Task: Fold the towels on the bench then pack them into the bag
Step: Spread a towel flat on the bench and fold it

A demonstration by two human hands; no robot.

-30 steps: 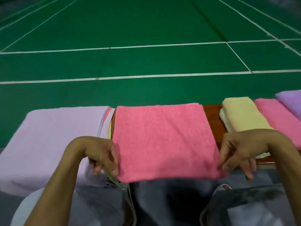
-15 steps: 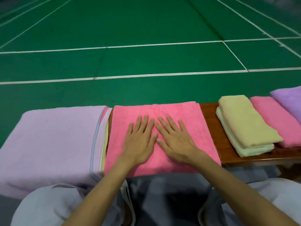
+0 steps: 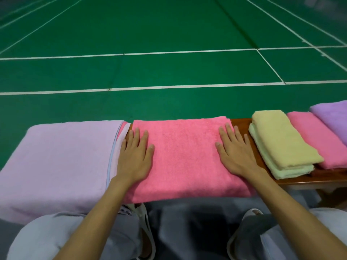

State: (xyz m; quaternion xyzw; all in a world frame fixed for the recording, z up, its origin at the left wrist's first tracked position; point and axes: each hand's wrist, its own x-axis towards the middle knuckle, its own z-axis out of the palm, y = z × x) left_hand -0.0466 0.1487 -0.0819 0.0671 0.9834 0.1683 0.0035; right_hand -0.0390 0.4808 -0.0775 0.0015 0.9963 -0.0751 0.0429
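Both hands have slid apart from the middle. I see my left hand (image 3: 134, 158) and right hand (image 3: 237, 154) pressing flat, fingers straight, on the one pink terry towel (image 3: 184, 156), frame centre, on the wooden bench (image 3: 309, 180). Right: three folded towels, yellow towel (image 3: 281, 141), pink folded towel (image 3: 319, 139), purple towel (image 3: 332, 115). Left: one lilac cloth bag (image 3: 60, 162).

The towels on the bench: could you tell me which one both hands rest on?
The wide pink towel in the middle: left hand and right hand lie flat on it. The folded yellow towel, smaller pink towel and purple towel lie untouched.
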